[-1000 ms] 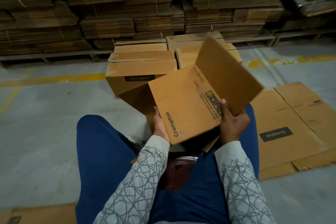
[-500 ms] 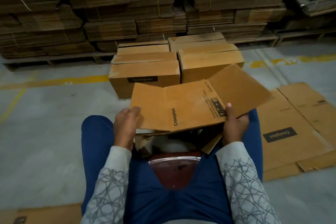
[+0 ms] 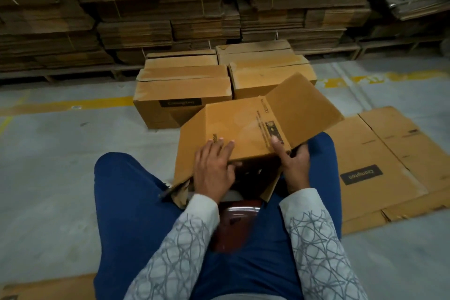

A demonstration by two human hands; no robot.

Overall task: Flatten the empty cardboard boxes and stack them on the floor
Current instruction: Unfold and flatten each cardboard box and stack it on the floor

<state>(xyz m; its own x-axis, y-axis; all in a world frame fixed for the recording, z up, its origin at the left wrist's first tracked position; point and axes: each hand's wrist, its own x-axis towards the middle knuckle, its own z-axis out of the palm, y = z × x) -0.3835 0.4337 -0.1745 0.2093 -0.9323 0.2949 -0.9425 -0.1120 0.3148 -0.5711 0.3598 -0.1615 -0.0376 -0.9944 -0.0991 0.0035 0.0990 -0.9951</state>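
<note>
A brown cardboard box (image 3: pixel 243 126) lies tilted between my knees, its end flaps spread open and one flap raised at the right. My left hand (image 3: pixel 214 168) lies on its top panel with fingers stretched out flat, thumb tucked under the near edge. My right hand (image 3: pixel 292 165) grips the near right corner, thumb on top and fingers curled underneath. A flattened box (image 3: pixel 379 165) with a black label lies on the floor to my right.
Several assembled boxes (image 3: pixel 182 95) stand on the floor just ahead. Tall piles of flat cardboard (image 3: pixel 170 7) on pallets fill the back. I sit on a dark red stool (image 3: pixel 233 221). Another flat cardboard sheet (image 3: pixel 48 287) lies at bottom left. Yellow floor line (image 3: pixel 73 105) crosses ahead.
The box has dropped lower and tipped flatter toward my lap. My left hand moved from its left edge onto the top panel. My right hand keeps its hold at the right corner.
</note>
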